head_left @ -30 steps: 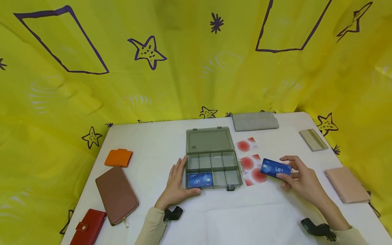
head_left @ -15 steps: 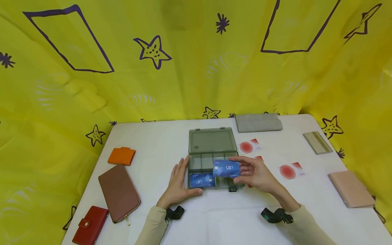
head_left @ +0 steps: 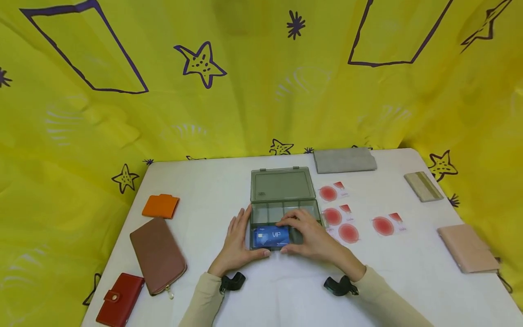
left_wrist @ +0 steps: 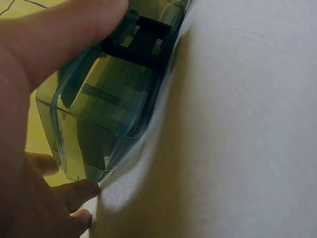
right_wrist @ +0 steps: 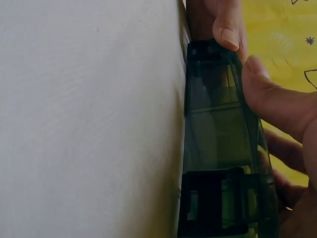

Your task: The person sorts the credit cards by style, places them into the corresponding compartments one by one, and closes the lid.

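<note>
A translucent grey-green plastic box with divided compartments lies with its lid folded back. My left hand holds its front left corner, fingers along the left side and thumb at the front; the left wrist view shows that thumb by the dark latch. Between the fingers and thumb of my right hand is a blue VIP card, level with the front left compartment. It covers the other blue card there. In the right wrist view the right thumb is at the box's front rim.
Several white cards with red circles lie right of the box. A grey wallet, a beige card holder and a pink wallet lie farther out. Orange, brown and red wallets are at left.
My right hand has carried the blue VIP card leftward from over the red-circle cards to the box's front left compartment. The left hand has stayed at the box corner.
</note>
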Demonstrator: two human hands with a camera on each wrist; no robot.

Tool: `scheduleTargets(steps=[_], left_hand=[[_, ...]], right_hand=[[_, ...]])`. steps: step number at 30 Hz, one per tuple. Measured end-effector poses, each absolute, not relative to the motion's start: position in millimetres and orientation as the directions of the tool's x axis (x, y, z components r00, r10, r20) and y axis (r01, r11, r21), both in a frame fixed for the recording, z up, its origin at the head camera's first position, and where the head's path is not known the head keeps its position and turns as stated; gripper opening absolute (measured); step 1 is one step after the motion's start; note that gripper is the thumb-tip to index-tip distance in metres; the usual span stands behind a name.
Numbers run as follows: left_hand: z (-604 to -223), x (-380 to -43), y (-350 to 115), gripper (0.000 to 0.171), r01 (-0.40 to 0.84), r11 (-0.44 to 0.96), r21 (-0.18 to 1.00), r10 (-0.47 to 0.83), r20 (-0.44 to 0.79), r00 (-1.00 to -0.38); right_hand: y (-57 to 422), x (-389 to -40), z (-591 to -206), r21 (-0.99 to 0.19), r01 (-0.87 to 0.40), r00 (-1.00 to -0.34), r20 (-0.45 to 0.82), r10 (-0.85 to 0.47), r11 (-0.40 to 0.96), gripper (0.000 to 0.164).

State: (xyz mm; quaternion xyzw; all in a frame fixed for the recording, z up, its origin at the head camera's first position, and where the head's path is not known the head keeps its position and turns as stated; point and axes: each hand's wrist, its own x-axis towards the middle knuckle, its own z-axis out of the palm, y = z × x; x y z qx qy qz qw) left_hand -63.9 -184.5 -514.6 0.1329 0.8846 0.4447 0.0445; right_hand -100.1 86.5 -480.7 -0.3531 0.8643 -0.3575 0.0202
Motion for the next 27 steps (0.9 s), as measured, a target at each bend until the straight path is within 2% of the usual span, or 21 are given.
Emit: scheduleTargets(steps=[7,14,16,23,27], left_hand=[[-518.2,-59.3,-186.7,0.132,0.210,0.563,0.800,0.285,0.051,-0.957],[-516.8,-62.9,-185.7,0.131,0.209,0.558,0.803,0.285,0.051,-0.957],[-516.1,-63.8,-185.5,0.131,0.209,0.560,0.802,0.286,0.050,-0.957],[-516.0,-63.1,-185.8,0.132,0.198,0.567,0.799,0.269,0.048,-0.962],[-516.6,-61.3,-186.2,0.131,0.189,0.568,0.801,0.261,0.042,-0.964]], right_hand=[[83.2,-92.8,-483.6,-0.640,-0.578,-0.766,0.211,-0.608,0.506,0.060],[78.8,-90.2,-484.1,-0.573,-0.625,-0.752,0.258,-0.607,0.531,0.027],[81.5,-91.3,-484.1,-0.596,-0.616,-0.753,0.253,-0.608,0.515,0.024],[126.0,-115.1,-468.7,-0.763,-0.556,-0.772,0.327,-0.545,0.330,0.035],[167.5,-148.5,-456.3,-0.732,-0.529,-0.820,0.312,-0.480,0.429,0.046]])
